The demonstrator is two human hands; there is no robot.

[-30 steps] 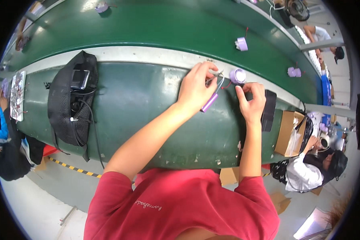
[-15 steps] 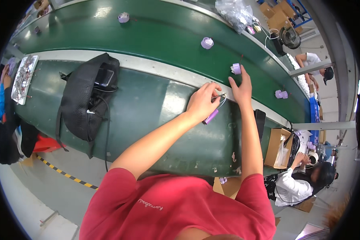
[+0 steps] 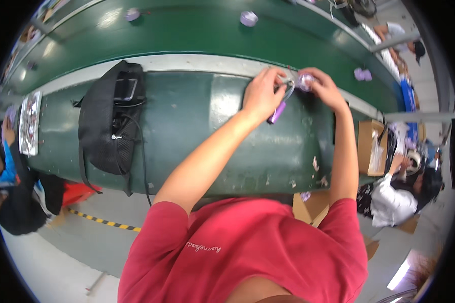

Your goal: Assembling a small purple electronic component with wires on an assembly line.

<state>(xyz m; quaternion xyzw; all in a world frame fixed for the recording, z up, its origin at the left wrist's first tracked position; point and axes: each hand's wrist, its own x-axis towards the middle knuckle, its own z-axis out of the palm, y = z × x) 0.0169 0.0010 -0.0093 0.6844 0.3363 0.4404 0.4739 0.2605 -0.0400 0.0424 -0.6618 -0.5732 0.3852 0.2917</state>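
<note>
My left hand (image 3: 261, 94) is closed around something small and thin with a metallic glint, mostly hidden by the fingers. A white cord (image 3: 290, 90) loops out beside it, and a purple cylinder (image 3: 277, 113) hangs below the palm. Close by on the right, my right hand (image 3: 328, 92) grips a round lilac plastic part (image 3: 305, 81) between thumb and fingers, over the pale rail along the belt. The two hands are a short gap apart. Blur hides the detail of the lilac part.
On the green conveyor belt (image 3: 192, 35) lie more lilac parts (image 3: 248, 19). A black bag (image 3: 103, 126) with a cable rests on the green worktable (image 3: 182, 126). At the right stands an open cardboard box (image 3: 365, 146). Co-workers sit at both sides.
My right hand has taken a lilac part off the belt and drawn it back toward my left hand. The view has shifted; parts on the belt have moved.
</note>
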